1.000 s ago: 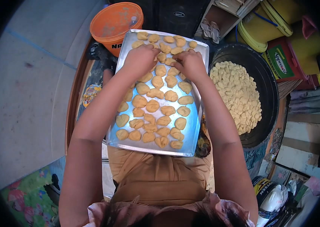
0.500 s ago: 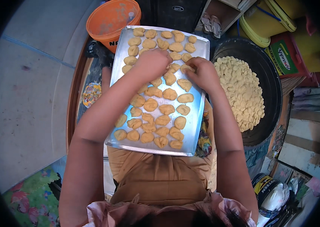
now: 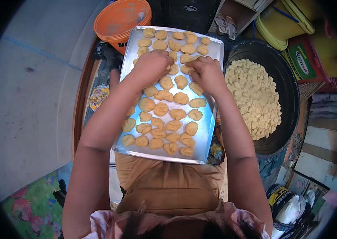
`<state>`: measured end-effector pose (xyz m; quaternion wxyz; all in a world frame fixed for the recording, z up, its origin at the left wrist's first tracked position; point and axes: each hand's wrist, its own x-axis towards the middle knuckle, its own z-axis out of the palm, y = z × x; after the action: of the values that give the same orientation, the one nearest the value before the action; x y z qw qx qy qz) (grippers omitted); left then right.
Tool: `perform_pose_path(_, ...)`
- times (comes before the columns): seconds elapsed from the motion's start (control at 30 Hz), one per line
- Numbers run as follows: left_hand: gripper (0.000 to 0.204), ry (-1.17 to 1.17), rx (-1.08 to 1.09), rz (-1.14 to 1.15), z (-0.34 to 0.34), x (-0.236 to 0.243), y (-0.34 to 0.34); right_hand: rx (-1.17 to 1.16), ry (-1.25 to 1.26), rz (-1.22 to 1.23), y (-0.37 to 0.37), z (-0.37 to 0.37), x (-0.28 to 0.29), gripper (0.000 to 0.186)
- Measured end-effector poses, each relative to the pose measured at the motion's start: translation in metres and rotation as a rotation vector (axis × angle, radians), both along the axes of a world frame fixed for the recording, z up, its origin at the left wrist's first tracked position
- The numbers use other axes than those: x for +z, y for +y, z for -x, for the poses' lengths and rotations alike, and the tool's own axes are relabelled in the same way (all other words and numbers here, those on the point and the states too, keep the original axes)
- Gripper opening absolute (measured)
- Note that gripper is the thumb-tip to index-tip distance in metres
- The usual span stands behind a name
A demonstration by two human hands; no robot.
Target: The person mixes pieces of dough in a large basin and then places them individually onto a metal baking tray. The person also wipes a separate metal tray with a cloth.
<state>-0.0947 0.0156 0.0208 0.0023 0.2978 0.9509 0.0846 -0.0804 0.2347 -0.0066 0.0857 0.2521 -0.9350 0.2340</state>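
Observation:
A shiny metal baking tray [image 3: 136, 149] lies across my lap, covered with loose rows of flattened yellow dough pieces [image 3: 161, 109]. My left hand [image 3: 151, 67] reaches over its upper left part, fingers curled down on a dough piece [image 3: 172, 69] that is partly hidden by them. Opposite it, my right hand [image 3: 209, 75] comes in from the right edge. Its thumb and fingers pinch another dough piece [image 3: 186, 69] at the tray's surface. Both hands keep low over the tray, a short gap between them.
At the right stands a big black basin [image 3: 290, 115] holding a heap of small pale dough pieces [image 3: 252, 97]. An orange bucket [image 3: 122, 20] is just beyond the tray's far left corner. Yellow buckets [image 3: 282, 22], a red box [image 3: 307, 59] and shoes [image 3: 226, 26] are farther back.
My right hand has shifted left and lower over the tray, onto a dough piece nearer the middle. The left hand has drawn slightly left. The view has shifted a little.

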Motion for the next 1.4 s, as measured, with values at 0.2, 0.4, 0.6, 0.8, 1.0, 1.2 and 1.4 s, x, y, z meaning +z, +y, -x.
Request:
perform_pose_path(0.2,0.022,0.002,0.095,-0.139,-0.006,0.007,-0.001,0.018,-0.087,0.131,0.001,-0.023,0.003,0.021)
perform_pose_path(0.4,0.027,-0.128,0.114,-0.118,-0.036,0.016,-0.02,-0.001,-0.029,0.122,-0.004,-0.036,0.002,0.023)
perform_pose_path(0.6,0.025,-0.095,0.034,-0.003,-0.042,-0.001,-0.004,-0.102,-0.141,-0.008,0.016,-0.048,0.0,0.024)
perform_pose_path(0.8,0.026,-0.079,0.152,-0.165,-0.044,0.01,-0.014,-0.137,-0.063,0.058,0.015,-0.049,0.004,0.022)
perform_pose_path(1.0,0.029,-0.088,0.362,-0.177,-0.048,0.028,-0.057,0.051,0.013,0.08,-0.032,-0.031,0.012,0.021)
perform_pose_path(1.2,0.029,-0.156,0.308,-0.092,-0.046,0.014,-0.058,0.152,-0.019,-0.163,-0.062,-0.021,0.003,0.026)
perform_pose_path(1.4,0.024,0.025,0.149,-0.13,-0.044,0.003,-0.059,0.136,-0.011,-0.034,-0.05,-0.029,0.011,0.027)
